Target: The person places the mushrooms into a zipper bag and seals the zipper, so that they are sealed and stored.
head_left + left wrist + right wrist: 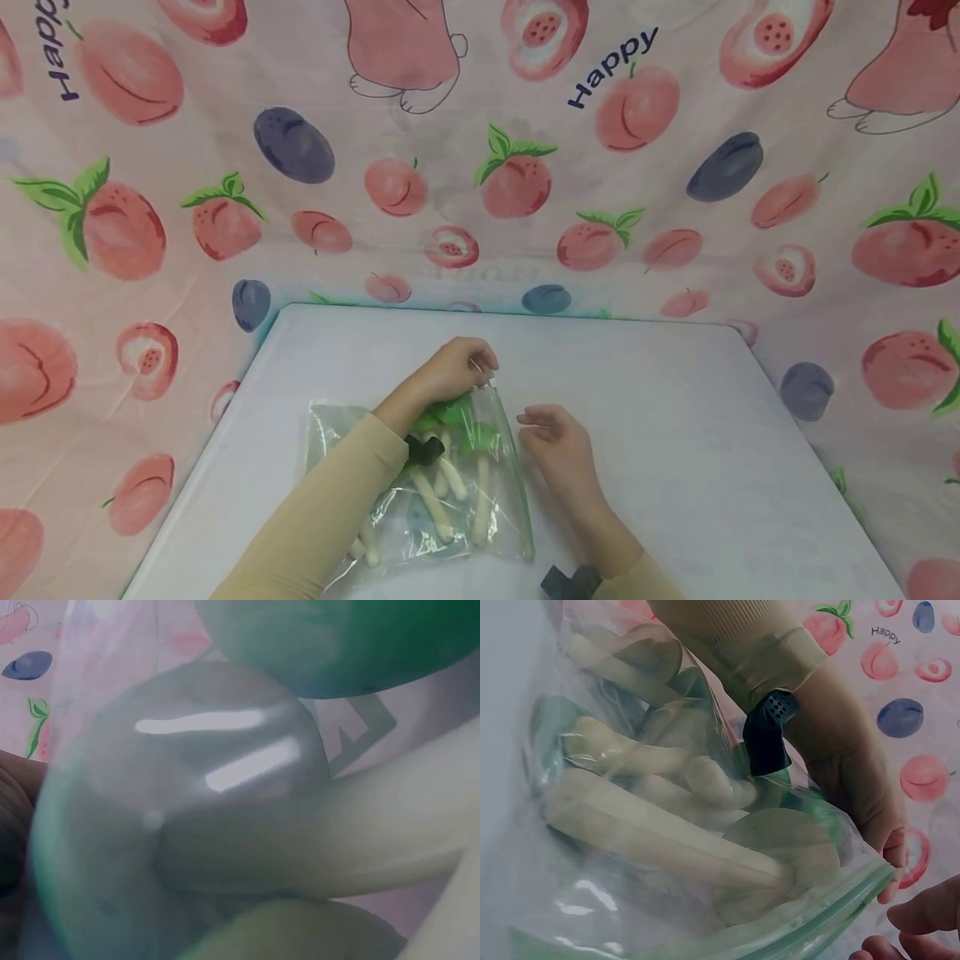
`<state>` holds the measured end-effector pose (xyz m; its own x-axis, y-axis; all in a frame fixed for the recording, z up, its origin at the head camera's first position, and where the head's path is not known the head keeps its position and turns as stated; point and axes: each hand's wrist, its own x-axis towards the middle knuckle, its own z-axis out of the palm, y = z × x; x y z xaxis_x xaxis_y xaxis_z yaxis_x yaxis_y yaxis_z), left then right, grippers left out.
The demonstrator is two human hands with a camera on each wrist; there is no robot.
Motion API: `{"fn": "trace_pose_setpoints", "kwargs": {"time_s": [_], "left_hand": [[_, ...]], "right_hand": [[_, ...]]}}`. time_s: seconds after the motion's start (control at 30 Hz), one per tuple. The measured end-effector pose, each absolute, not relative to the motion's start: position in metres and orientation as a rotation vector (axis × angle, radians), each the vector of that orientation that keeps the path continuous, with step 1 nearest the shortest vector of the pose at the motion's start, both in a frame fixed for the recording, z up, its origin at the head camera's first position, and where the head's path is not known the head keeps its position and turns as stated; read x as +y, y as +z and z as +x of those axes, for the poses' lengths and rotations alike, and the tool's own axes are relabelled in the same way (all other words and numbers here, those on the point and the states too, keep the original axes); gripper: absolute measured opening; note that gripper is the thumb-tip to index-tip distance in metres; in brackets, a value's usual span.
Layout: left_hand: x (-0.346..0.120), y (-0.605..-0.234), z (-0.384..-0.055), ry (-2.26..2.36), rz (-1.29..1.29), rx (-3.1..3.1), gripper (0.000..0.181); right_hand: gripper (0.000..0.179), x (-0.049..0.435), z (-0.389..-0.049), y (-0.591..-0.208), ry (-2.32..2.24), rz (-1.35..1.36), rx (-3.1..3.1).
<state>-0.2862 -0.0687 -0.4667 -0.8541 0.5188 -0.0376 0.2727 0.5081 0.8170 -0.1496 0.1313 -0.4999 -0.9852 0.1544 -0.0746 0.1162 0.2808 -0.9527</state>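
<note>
A clear zip bag (502, 500) with a green zip strip (817, 922) lies on the white table. Inside are several mushroom-shaped pieces with pale stems (431, 508) and green caps (478, 437). My left hand (459, 367) reaches over the bag and pinches its far corner, at the end of the zip. To the right of the zip edge, apart from the bag, my right hand (558, 446) hovers with loosely bent fingers and nothing in them. The left wrist view is filled by a pale stem (322, 832) and a green cap (352, 645) close up behind clear plastic.
The white table (675, 433) stretches to both sides of the bag. A fruit-printed cloth (450, 167) hangs behind and beside it. Each wrist carries a small black camera; the left one (425, 450) is over the bag.
</note>
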Motion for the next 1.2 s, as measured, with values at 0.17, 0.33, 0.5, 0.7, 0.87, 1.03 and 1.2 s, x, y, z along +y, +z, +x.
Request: {"fn": "trace_pose_setpoints", "kwargs": {"time_s": [0.17,0.33,0.5,0.7,0.87,1.03,1.2], "left_hand": [[-0.064,-0.464,-0.283,1.259,0.697,2.473,0.021],[-0.060,-0.461,-0.279,1.262,0.702,2.462,0.022],[-0.057,-0.461,-0.276,1.271,0.715,2.447,0.024],[-0.053,-0.461,-0.274,1.275,0.763,2.426,0.025],[-0.049,-0.462,-0.272,1.256,0.778,2.430,0.022],[-0.046,-0.460,-0.269,1.246,0.783,2.434,0.022],[-0.043,-0.459,-0.267,1.239,0.794,2.429,0.023]], "right_hand": [[0.034,0.130,-0.157,-0.499,1.862,-0.233,-2.471],[0.034,0.129,-0.163,-0.497,1.874,-0.220,-2.458],[0.033,0.127,-0.169,-0.496,1.880,-0.210,-2.437],[0.031,0.126,-0.176,-0.494,1.867,-0.213,-2.421],[0.025,0.125,-0.180,-0.493,1.839,-0.234,-2.436],[0.019,0.125,-0.182,-0.492,1.831,-0.255,-2.439],[0.017,0.124,-0.183,-0.490,1.820,-0.266,-2.442]]}}
